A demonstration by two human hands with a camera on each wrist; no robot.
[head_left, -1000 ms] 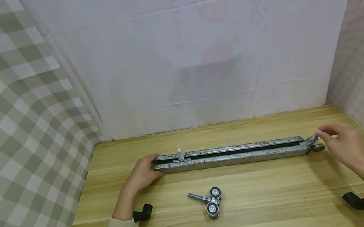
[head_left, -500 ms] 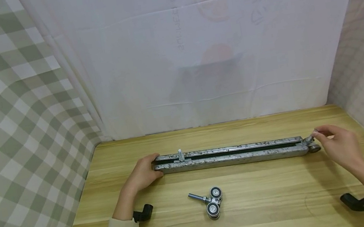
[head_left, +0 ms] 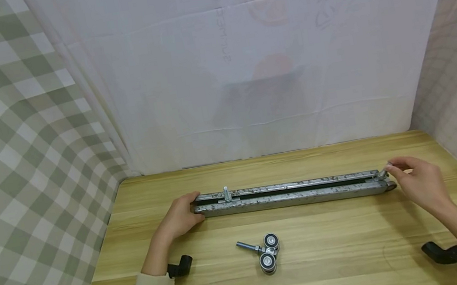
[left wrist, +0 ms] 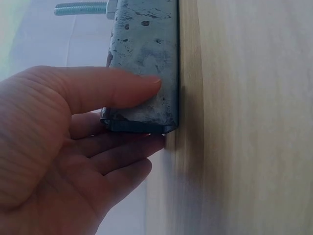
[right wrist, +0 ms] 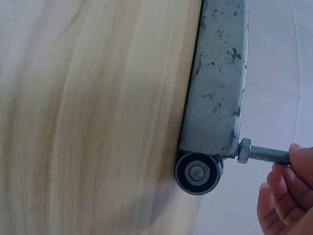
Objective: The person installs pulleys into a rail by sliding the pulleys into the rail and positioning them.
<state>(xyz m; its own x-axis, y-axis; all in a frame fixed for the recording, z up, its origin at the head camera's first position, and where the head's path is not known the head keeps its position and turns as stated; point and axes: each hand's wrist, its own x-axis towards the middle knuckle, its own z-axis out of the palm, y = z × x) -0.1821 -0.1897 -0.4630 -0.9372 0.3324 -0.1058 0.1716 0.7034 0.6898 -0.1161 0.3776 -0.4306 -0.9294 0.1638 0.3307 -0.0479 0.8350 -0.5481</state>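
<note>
A speckled grey metal channel track lies lengthwise on the table, slot facing up. My left hand grips its left end, thumb on the near side and fingers round the far side. Near that end a threaded bolt stands up out of the slot. At the right end my right hand pinches the threaded bolt of a roller trolley between thumb and fingertips. One wheel of this trolley shows just outside the track's end; its other parts are hidden inside the channel.
Another roller trolley, with a bolt and black-and-silver wheels, lies on the wooden table in front of the track. A white cloth hangs behind, and a checked curtain hangs at the left.
My right hand has moved left, taking the trolley from just outside the track's right end partly into the channel. The left hand keeps its grip in the same place.
</note>
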